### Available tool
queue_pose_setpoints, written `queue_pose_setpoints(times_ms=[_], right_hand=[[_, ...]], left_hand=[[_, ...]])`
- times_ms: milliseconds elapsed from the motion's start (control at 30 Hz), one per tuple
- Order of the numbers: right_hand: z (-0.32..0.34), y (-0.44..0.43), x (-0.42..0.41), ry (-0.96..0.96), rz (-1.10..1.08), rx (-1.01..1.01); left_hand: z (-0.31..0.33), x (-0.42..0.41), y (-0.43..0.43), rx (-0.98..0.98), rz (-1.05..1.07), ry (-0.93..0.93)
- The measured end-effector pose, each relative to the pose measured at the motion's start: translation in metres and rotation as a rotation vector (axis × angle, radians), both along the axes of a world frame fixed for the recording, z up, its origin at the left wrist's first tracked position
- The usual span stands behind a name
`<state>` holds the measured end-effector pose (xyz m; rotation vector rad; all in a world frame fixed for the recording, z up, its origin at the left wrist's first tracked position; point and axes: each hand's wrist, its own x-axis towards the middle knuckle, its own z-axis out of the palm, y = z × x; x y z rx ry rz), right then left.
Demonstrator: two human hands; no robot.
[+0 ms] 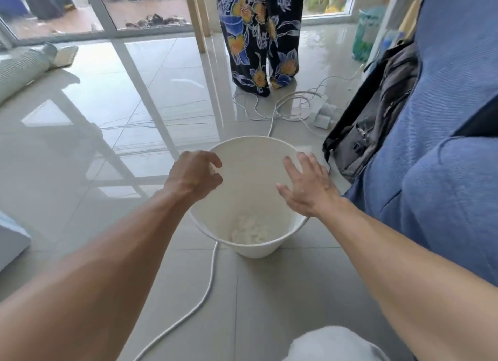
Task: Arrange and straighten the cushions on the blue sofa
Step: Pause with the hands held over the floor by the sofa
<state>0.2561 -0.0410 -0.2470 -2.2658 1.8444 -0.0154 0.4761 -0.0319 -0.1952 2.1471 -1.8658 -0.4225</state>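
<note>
The blue sofa (455, 72) runs along the right edge, and a rounded blue cushion (452, 193) lies on its near part. Neither hand touches them. Both hands are over a white bin (253, 242) on the floor to the sofa's left. My left hand (192, 176) is at the bin's left rim with its fingers curled; whether it grips the rim is hidden. With its fingers spread and straight, my right hand (305, 185) sits above the bin's right rim. Crumpled white paper (249, 230) lies in the bin's bottom.
A dark backpack (377, 112) leans on the sofa's end. A person in floral trousers (258, 37) stands ahead by a power strip (324, 114) with tangled cables. A white cable (207, 288) crosses the tiles beneath the bin. A ribbed hose (21, 69) lies far left.
</note>
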Motion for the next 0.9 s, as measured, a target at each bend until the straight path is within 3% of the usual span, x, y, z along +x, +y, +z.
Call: queue_pose_setpoints(times_ms=[133, 433, 600, 900], right_hand=[[-0.011, 0.007, -0.008, -0.041, -0.036, 0.095], [-0.023, 0.007, -0.013, -0.069, -0.047, 0.095], [-0.023, 0.009, -0.016, -0.073, -0.059, 0.093], [-0.013, 0.010, -0.010, -0.019, -0.086, 0.160]], left_hand=[[-0.020, -0.014, -0.010, 0.021, -0.019, 0.019], [-0.077, -0.034, -0.027, 0.103, -0.059, 0.024], [-0.106, -0.041, -0.026, 0.335, -0.149, -0.004], [-0.086, -0.021, -0.017, 0.324, -0.146, -0.053]])
